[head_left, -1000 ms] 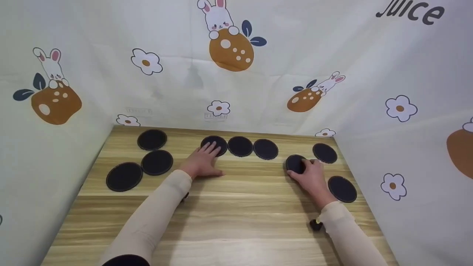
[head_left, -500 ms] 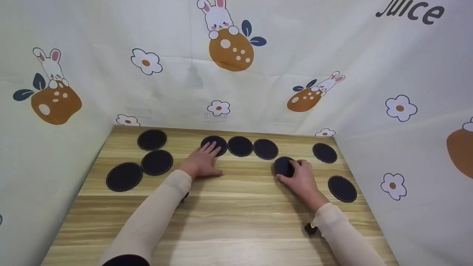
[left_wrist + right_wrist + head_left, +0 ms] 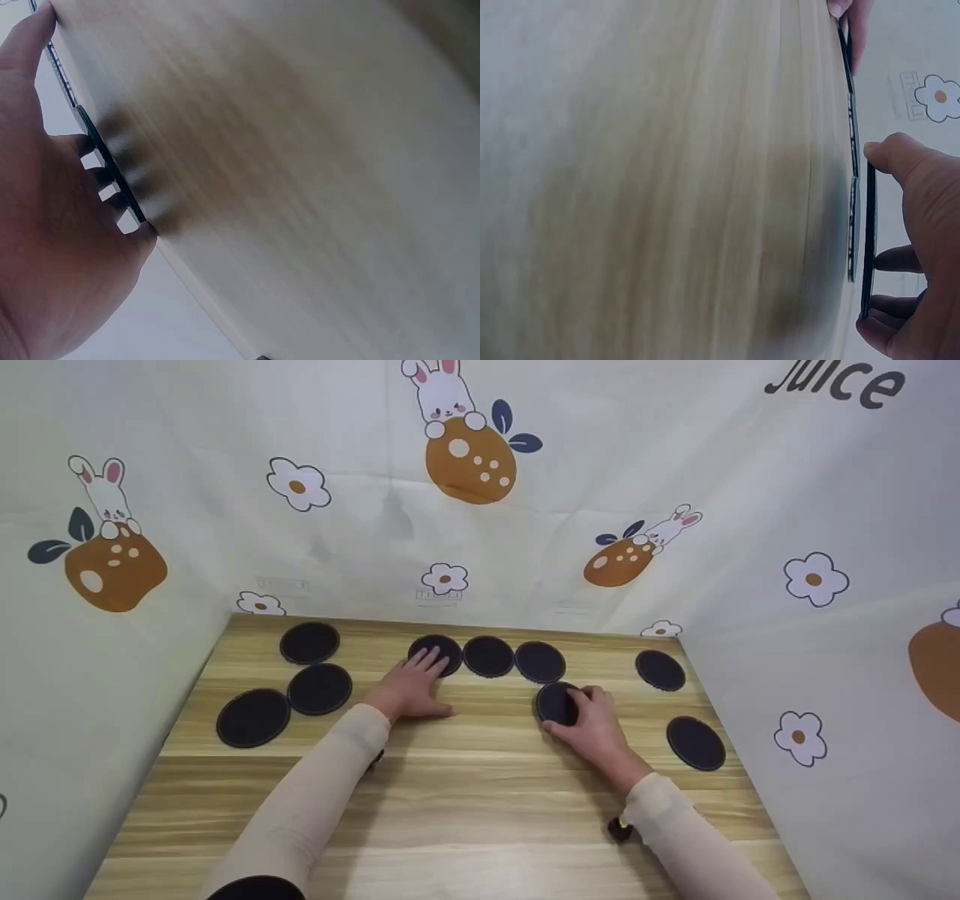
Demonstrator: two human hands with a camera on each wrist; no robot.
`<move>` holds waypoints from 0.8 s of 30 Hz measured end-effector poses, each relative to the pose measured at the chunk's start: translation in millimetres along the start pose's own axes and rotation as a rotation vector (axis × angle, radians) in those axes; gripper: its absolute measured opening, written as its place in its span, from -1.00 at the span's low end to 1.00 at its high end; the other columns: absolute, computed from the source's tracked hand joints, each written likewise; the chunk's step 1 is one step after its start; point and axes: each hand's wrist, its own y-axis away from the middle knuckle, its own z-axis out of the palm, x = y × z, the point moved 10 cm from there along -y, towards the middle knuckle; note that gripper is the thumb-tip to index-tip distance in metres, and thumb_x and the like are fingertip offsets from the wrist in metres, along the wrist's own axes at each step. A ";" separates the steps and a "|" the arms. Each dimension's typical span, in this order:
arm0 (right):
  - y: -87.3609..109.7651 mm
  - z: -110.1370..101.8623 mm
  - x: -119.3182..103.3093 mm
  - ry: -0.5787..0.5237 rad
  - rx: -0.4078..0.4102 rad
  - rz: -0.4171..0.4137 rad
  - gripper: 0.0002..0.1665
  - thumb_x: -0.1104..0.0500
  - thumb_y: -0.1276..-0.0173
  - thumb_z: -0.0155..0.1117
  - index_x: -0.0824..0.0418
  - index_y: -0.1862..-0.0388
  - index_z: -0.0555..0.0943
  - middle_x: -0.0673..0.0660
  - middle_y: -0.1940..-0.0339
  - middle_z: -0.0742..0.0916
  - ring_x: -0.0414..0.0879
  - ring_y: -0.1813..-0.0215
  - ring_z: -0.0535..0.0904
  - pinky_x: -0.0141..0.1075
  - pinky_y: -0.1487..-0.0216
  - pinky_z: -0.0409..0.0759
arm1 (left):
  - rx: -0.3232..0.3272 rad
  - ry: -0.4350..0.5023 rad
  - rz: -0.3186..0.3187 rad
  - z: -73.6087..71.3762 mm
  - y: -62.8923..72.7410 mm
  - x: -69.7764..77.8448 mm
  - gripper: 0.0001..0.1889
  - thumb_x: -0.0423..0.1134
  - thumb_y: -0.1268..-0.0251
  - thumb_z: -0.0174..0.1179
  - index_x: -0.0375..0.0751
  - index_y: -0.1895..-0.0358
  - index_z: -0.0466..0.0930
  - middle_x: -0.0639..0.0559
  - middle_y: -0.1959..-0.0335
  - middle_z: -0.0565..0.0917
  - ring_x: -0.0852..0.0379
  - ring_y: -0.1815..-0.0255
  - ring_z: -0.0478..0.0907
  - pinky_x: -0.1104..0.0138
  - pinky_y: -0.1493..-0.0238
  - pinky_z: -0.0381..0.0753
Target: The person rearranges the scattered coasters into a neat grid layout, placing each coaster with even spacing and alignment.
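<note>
In the head view my left hand (image 3: pixel 407 690) rests its spread, fairly straight fingers on a round black coaster (image 3: pixel 451 649), the leftmost of a row of three. Beside it in that row lie a middle coaster (image 3: pixel 488 657) and a right-hand coaster (image 3: pixel 540 661). My right hand (image 3: pixel 598 735) grips another black coaster (image 3: pixel 556 703) by its edge, thumb on the near side and fingers on the far side. From the right wrist this held coaster (image 3: pixel 869 232) appears edge-on, raised a little off the table with a gap to the row.
On the left of the wood-grain table (image 3: pixel 420 825) lie an upper coaster (image 3: pixel 309 643), a middle one (image 3: pixel 319 688) and a lower one (image 3: pixel 253 718). Rightward sit a far coaster (image 3: pixel 660 670) and a nearer one (image 3: pixel 696 743). A patterned cloth (image 3: pixel 360 547) walls three sides.
My right hand has carried its coaster leftward, from near the right-side coasters to just in front of the row's right end. The left hand stays on its coaster.
</note>
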 end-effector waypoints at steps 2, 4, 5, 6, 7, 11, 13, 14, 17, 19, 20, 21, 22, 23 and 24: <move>0.2 2.8 -3.3 -0.003 -0.004 -0.008 0.02 -0.20 -0.24 0.72 0.41 -0.47 0.61 0.46 -0.38 0.54 0.36 -0.42 0.44 0.21 -0.44 0.54 | 0.011 0.013 0.004 -2.7 1.9 1.5 0.21 0.47 -0.33 0.34 -0.14 -0.84 0.03 -0.20 -0.86 -0.09 -0.24 -0.86 -0.20 -0.26 -0.74 -0.04; 0.3 5.4 -6.6 -0.009 -0.010 -0.014 0.02 -0.20 -0.24 0.71 0.41 -0.47 0.60 0.46 -0.38 0.54 0.37 -0.42 0.44 0.20 -0.44 0.54 | 0.019 0.020 0.005 -5.5 4.1 3.1 0.20 0.46 -0.33 0.35 -0.15 -0.83 0.05 -0.21 -0.86 -0.07 -0.25 -0.85 -0.18 -0.26 -0.74 -0.02; 0.2 6.5 -7.9 -0.011 -0.011 -0.016 0.02 -0.20 -0.24 0.71 0.40 -0.47 0.61 0.45 -0.38 0.54 0.37 -0.43 0.44 0.20 -0.44 0.54 | 0.027 0.025 0.009 -7.0 5.1 4.1 0.20 0.44 -0.33 0.36 -0.17 -0.83 0.07 -0.23 -0.85 -0.05 -0.27 -0.85 -0.16 -0.27 -0.74 -0.01; 0.2 7.6 -9.3 -0.013 -0.012 -0.017 0.02 -0.21 -0.24 0.71 0.40 -0.48 0.61 0.45 -0.38 0.54 0.36 -0.43 0.43 0.20 -0.44 0.54 | 0.027 0.025 0.009 -7.5 5.8 4.6 0.20 0.44 -0.33 0.36 -0.17 -0.83 0.07 -0.22 -0.85 -0.05 -0.26 -0.85 -0.16 -0.27 -0.74 -0.01; 0.0 8.5 -10.5 -0.013 -0.013 -0.017 0.02 -0.21 -0.25 0.71 0.39 -0.48 0.61 0.44 -0.39 0.54 0.36 -0.43 0.43 0.20 -0.44 0.54 | 0.023 0.021 0.006 -7.1 5.8 4.3 0.20 0.45 -0.34 0.35 -0.15 -0.83 0.05 -0.21 -0.86 -0.07 -0.25 -0.85 -0.17 -0.25 -0.74 -0.02; -1.3 11.6 -15.3 -0.007 -0.016 -0.022 0.03 -0.25 -0.25 0.70 0.36 -0.49 0.61 0.44 -0.40 0.54 0.35 -0.44 0.44 0.20 -0.44 0.54 | 0.024 0.014 0.006 -6.6 5.6 3.9 0.19 0.46 -0.36 0.32 -0.15 -0.83 0.04 -0.21 -0.86 -0.07 -0.25 -0.85 -0.17 -0.23 -0.75 -0.02; -2.0 12.8 -17.1 0.002 -0.018 -0.027 0.04 -0.27 -0.25 0.69 0.34 -0.50 0.61 0.43 -0.40 0.54 0.34 -0.44 0.44 0.20 -0.44 0.55 | 0.031 0.017 0.010 -7.1 5.6 3.9 0.19 0.46 -0.36 0.33 -0.16 -0.83 0.05 -0.22 -0.86 -0.06 -0.25 -0.85 -0.16 -0.24 -0.75 -0.01; -2.3 13.3 -17.8 0.004 -0.019 -0.029 0.04 -0.27 -0.25 0.69 0.34 -0.50 0.60 0.43 -0.40 0.54 0.34 -0.44 0.44 0.20 -0.44 0.55 | 0.037 0.020 0.013 -8.1 6.1 4.5 0.19 0.45 -0.35 0.34 -0.17 -0.82 0.07 -0.22 -0.85 -0.04 -0.26 -0.85 -0.14 -0.24 -0.74 -0.01; -2.9 14.6 -18.9 0.011 -0.021 -0.032 0.04 -0.28 -0.27 0.68 0.34 -0.51 0.60 0.43 -0.40 0.54 0.34 -0.44 0.44 0.19 -0.44 0.55 | 0.040 0.025 0.022 -9.8 7.5 6.0 0.19 0.46 -0.34 0.34 -0.17 -0.82 0.08 -0.23 -0.85 -0.02 -0.27 -0.85 -0.13 -0.25 -0.74 0.00; -2.9 15.2 -18.8 0.011 -0.024 -0.029 0.04 -0.28 -0.28 0.67 0.34 -0.51 0.60 0.42 -0.41 0.54 0.33 -0.44 0.43 0.18 -0.44 0.54 | 0.036 0.025 0.023 -10.7 8.2 6.7 0.19 0.46 -0.35 0.34 -0.16 -0.82 0.07 -0.22 -0.85 -0.03 -0.27 -0.85 -0.14 -0.26 -0.74 0.00; -3.0 15.4 -18.9 0.009 -0.025 -0.029 0.03 -0.28 -0.28 0.67 0.35 -0.50 0.60 0.42 -0.40 0.54 0.33 -0.44 0.43 0.18 -0.44 0.54 | 0.034 0.027 0.025 -11.2 8.5 7.1 0.19 0.46 -0.35 0.35 -0.17 -0.82 0.07 -0.23 -0.85 -0.03 -0.27 -0.85 -0.14 -0.27 -0.73 0.00; -2.9 15.6 -18.8 0.009 -0.027 -0.027 0.03 -0.28 -0.28 0.67 0.35 -0.50 0.60 0.42 -0.40 0.54 0.33 -0.44 0.43 0.17 -0.45 0.54 | 0.030 0.027 0.024 -11.3 8.6 7.3 0.19 0.45 -0.35 0.34 -0.17 -0.83 0.07 -0.23 -0.85 -0.04 -0.27 -0.85 -0.14 -0.27 -0.73 0.00; -2.8 15.6 -18.9 0.009 -0.028 -0.027 0.03 -0.28 -0.29 0.66 0.35 -0.51 0.60 0.41 -0.40 0.54 0.33 -0.44 0.42 0.17 -0.45 0.54 | 0.025 0.029 0.023 -11.4 8.6 7.6 0.19 0.44 -0.36 0.35 -0.17 -0.83 0.06 -0.23 -0.85 -0.04 -0.27 -0.85 -0.15 -0.28 -0.73 0.00; -2.8 15.7 -18.8 0.008 -0.028 -0.027 0.03 -0.28 -0.29 0.66 0.35 -0.51 0.60 0.42 -0.40 0.54 0.32 -0.44 0.43 0.17 -0.44 0.54 | 0.018 0.027 0.020 -10.2 7.5 6.7 0.19 0.45 -0.36 0.34 -0.16 -0.83 0.05 -0.22 -0.86 -0.06 -0.26 -0.85 -0.16 -0.27 -0.73 -0.01; -2.8 15.8 -18.8 0.008 -0.028 -0.029 0.04 -0.29 -0.29 0.66 0.35 -0.51 0.60 0.42 -0.40 0.54 0.32 -0.44 0.43 0.17 -0.44 0.54 | 0.011 0.026 0.017 -8.2 5.8 5.2 0.20 0.46 -0.35 0.34 -0.15 -0.84 0.04 -0.21 -0.86 -0.07 -0.25 -0.85 -0.18 -0.27 -0.74 -0.02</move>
